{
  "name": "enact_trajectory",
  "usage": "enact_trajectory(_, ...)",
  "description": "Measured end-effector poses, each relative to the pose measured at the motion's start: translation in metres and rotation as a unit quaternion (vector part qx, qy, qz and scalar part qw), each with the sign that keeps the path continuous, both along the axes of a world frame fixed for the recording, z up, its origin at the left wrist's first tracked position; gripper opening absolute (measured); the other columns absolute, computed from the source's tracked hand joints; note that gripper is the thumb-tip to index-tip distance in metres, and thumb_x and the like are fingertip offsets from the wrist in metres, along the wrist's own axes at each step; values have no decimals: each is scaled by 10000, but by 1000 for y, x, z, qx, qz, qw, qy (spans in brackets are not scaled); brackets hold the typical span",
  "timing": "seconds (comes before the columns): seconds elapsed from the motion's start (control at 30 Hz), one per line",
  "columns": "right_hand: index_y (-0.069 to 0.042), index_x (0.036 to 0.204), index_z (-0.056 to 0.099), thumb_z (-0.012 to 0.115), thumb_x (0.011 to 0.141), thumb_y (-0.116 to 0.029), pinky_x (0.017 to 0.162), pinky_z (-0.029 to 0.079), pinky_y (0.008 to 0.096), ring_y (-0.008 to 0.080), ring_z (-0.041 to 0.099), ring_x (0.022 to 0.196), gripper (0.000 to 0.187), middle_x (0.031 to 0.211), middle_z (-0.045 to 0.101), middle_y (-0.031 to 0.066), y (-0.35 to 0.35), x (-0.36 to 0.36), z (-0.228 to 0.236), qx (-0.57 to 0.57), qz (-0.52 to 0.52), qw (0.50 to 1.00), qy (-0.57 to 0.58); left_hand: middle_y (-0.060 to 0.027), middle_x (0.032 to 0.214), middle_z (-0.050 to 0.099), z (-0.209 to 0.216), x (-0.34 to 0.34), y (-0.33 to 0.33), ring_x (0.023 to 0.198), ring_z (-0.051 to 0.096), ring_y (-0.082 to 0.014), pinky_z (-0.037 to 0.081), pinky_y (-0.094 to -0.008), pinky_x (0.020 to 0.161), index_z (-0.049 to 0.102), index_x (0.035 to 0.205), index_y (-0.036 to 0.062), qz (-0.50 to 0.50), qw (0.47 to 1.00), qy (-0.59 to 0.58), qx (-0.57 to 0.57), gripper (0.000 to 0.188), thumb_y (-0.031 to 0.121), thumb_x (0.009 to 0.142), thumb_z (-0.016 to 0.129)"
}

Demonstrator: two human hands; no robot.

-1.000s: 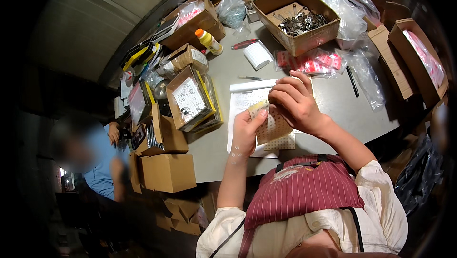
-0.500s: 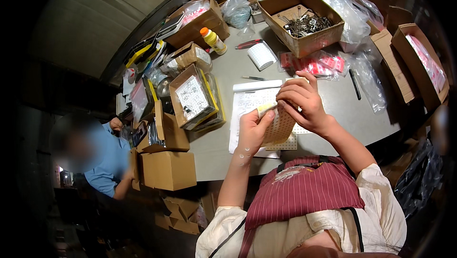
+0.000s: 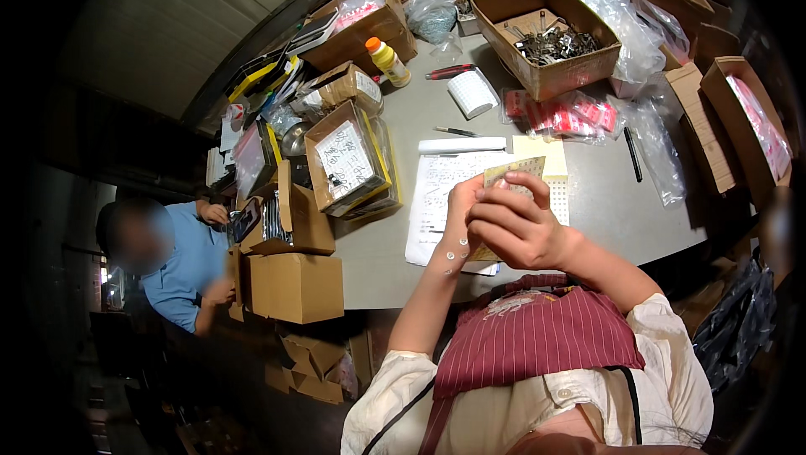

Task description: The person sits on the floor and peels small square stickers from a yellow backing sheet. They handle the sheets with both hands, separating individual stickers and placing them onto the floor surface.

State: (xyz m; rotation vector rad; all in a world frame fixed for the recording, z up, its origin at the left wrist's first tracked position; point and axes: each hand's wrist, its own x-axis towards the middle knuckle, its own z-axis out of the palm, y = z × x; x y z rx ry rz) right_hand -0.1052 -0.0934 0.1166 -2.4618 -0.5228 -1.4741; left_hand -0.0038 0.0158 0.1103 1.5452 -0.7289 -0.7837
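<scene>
The left grip (image 3: 462, 205) clasps the sheet (image 3: 515, 165) at its left side above the surface's (image 3: 620, 216) near edge; the right grip (image 3: 522, 228), fingers curled, crosses its face, any pinch hidden. The sheet's upper end juts toward the far edge, its full long axis masked. Papers (image 3: 443, 182) lie below, leftward.

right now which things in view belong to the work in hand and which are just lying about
In hand, it seems:
- yellowish dotted sheet, in left hand, right hand over it
- small pale dots on left wrist

Apparently lying about:
- orange-capped bottle
- black pen
- box of metal clips
</scene>
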Motion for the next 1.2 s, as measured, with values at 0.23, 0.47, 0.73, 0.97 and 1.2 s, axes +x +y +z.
enact_trajectory(0.23, -91, 908, 682, 677, 681, -112, 1115, 306, 524, 259, 603, 1099, 228, 1050, 669, 52, -28, -6, 5, 97, 19, 993, 63, -46, 996, 719, -22, 4, 4, 889, 636, -83, 529, -262, 782, 676, 1171, -40, 62, 992, 102, -47, 267, 161, 1016, 594)
enact_trajectory(0.47, -86, 957, 647, 728, 757, -83, 1091, 340, 492, 244, 579, 1076, 216, 1033, 635, 40, -48, 6, -5, 109, -115, 985, 73, -60, 1092, 703, 1, -3, 1, 964, 638, -109, 514, -275, 868, 659, 1206, -67, 71, 984, 138, -83, 292, 140, 1008, 605)
enact_trajectory(0.73, -89, 924, 660, 700, 763, -75, 1102, 329, 487, 217, 603, 1051, 167, 997, 657, 27, -44, 7, -10, 90, -102, 988, 69, -49, 1023, 713, -7, -5, 5, 920, 626, -92, 517, -278, 826, 680, 1160, -61, 55, 990, 118, -49, 268, 139, 989, 627)
enact_trajectory(0.97, -59, 962, 639, 717, 810, -55, 1077, 340, 494, 258, 600, 1036, 171, 988, 650, 56, -51, 5, -11, 125, -74, 983, 111, -38, 918, 724, -15, -5, 3, 834, 611, -73, 528, -289, 757, 703, 1119, -47, 57, 997, 35, -25, 230, 106, 977, 606)
enact_trajectory(1.2, -79, 923, 640, 687, 716, -73, 1105, 337, 499, 235, 615, 1039, 212, 972, 645, 57, -22, 1, 9, 102, -46, 993, 46, -137, 767, 696, -39, 0, -3, 710, 653, -139, 519, -321, 655, 681, 1009, -24, 19, 988, -150, -19, 183, 52, 852, 627)
